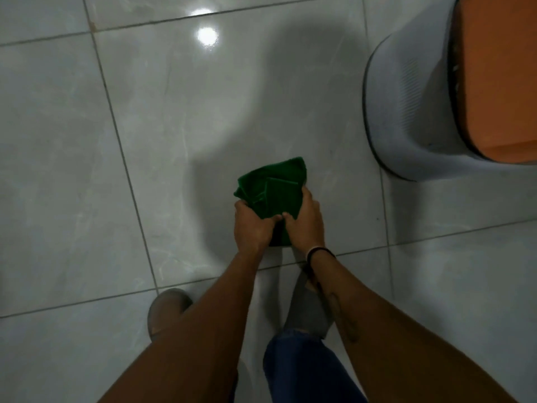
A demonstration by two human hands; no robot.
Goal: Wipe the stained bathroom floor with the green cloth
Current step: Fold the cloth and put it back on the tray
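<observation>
At far left, pale glossy floor tiles crossed by dark grout lines, with your shoe near the bottom. At centre, your left hand and right hand each grasp the near edge of the folded green cloth, thumbs almost touching, the cloth held over the tiles. At far right stands a grey bin with an orange lid.
</observation>
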